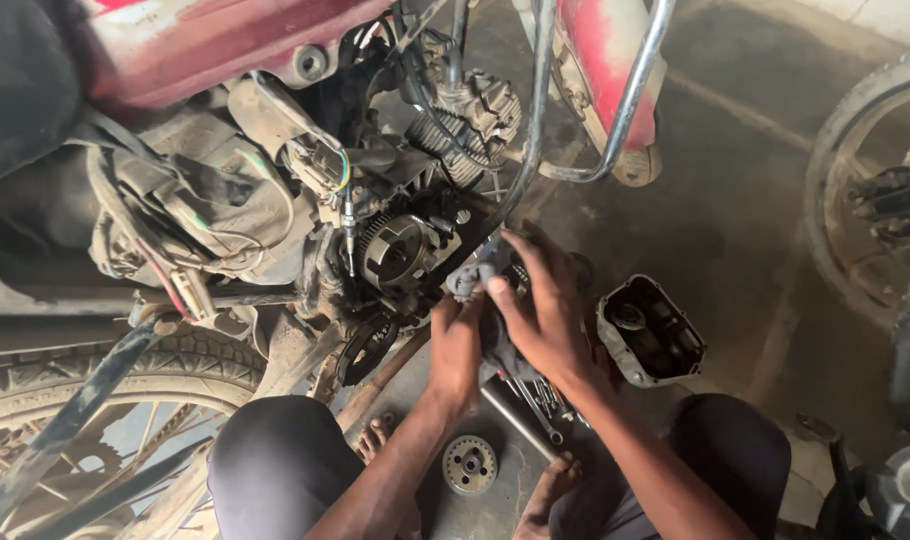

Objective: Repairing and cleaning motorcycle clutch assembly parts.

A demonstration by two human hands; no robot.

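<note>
Right, both hands sit at the open side of a motorbike engine (415,250), low in the middle of the head view. Left hand (455,350) is curled shut around a dark grey rag (470,278), gripping the lower bunch of it. Right hand (540,305) lies over the top, fingers spread and half bent, thumb pressing the rag from the front; it holds the cloth loosely rather than clamping it. Rag sits just right of the round toothed clutch drum (395,250), touching the engine casing there, under a chrome guard bar (535,130).

Handling, as a judgement: the rag looks soft, light and limp, probably oily, so it would bunch and slip unless pinched in a full fist; best taken by the thick wad, not a loose corner. Metal behind it looks stiff, heavy, sharp-edged and greasy.

Around: a removed engine cover (650,330) lies open-side up on the concrete floor (735,220) just right of the right hand. A small round gear (470,465) lies on the floor between the person's bare feet, near a steel tube (515,420) and some small tools. Spoked rear wheel (95,420) at lower left, another wheel (875,190) at far right.
</note>
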